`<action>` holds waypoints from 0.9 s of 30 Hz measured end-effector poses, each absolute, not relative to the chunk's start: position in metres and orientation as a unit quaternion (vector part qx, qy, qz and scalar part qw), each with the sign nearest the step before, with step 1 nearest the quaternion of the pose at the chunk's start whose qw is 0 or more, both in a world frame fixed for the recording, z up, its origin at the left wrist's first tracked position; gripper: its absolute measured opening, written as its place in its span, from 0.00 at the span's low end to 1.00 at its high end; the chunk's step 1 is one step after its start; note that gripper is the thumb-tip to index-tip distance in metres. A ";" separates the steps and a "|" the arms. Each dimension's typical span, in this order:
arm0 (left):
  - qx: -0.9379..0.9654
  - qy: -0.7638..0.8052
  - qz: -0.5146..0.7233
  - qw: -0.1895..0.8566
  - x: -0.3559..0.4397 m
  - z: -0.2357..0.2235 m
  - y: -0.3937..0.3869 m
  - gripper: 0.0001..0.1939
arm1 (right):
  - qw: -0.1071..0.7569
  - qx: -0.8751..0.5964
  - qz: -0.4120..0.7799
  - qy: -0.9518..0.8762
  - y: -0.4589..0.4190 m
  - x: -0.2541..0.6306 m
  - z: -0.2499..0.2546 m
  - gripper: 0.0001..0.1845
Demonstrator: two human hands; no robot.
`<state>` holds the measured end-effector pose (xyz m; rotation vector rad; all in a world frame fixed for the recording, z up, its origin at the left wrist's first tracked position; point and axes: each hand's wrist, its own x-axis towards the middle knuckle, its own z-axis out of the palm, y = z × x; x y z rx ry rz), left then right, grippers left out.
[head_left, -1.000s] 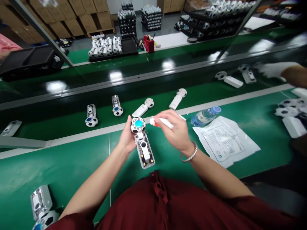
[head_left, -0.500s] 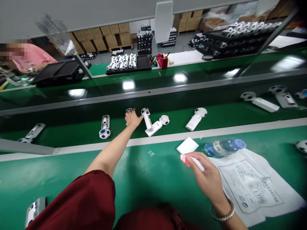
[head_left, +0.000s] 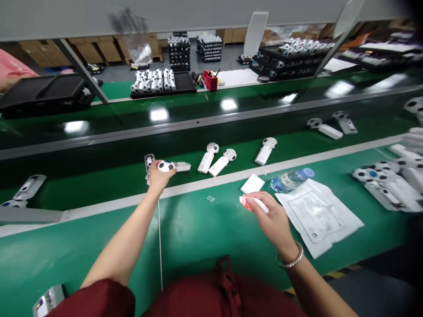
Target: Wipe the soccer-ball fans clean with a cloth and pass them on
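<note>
My left hand (head_left: 159, 177) is closed round the ball-patterned head of a white device (head_left: 181, 167), over the dark green strip behind the front ledge. The device's body points right. Just behind my fingers lies another device with its casing open (head_left: 149, 159), partly hidden. My right hand (head_left: 269, 215) grips a white pen-shaped tool (head_left: 262, 205) with an orange-red and pale end, above the green tabletop. Near that end lies a small white pad (head_left: 252, 183). A little clear printed label piece (head_left: 210, 199) rests on the table between my hands.
Two white devices (head_left: 220, 166) lie side by side on the strip, another (head_left: 266, 151) farther right. A water bottle (head_left: 292, 180) lies beside a printed plastic bag (head_left: 319, 215). Piled devices (head_left: 390, 185) stand at right. A grey ledge (head_left: 185, 190) divides table and strip.
My left hand has closed on a device and drawn it nearer. The two devices that touched now lie apart. My right hand keeps the pen-shaped tool. The view has shifted right.
</note>
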<state>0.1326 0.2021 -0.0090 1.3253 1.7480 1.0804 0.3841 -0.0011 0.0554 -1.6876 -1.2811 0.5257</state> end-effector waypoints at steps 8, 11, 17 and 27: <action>0.210 0.332 0.521 0.758 0.128 0.044 0.101 0.21 | 0.486 -0.591 0.128 -0.630 0.021 0.332 0.088 0.06; 0.147 0.269 0.478 0.823 0.134 0.049 0.077 0.23 | 0.494 -0.525 0.091 -0.687 0.029 0.314 0.091 0.05; 0.150 0.307 0.437 0.832 0.138 0.054 0.054 0.21 | 0.468 -0.451 0.041 -0.759 0.037 0.289 0.088 0.07; 0.147 0.300 0.436 0.836 0.149 0.062 0.046 0.18 | 0.411 -0.461 0.007 -0.786 0.045 0.290 0.090 0.09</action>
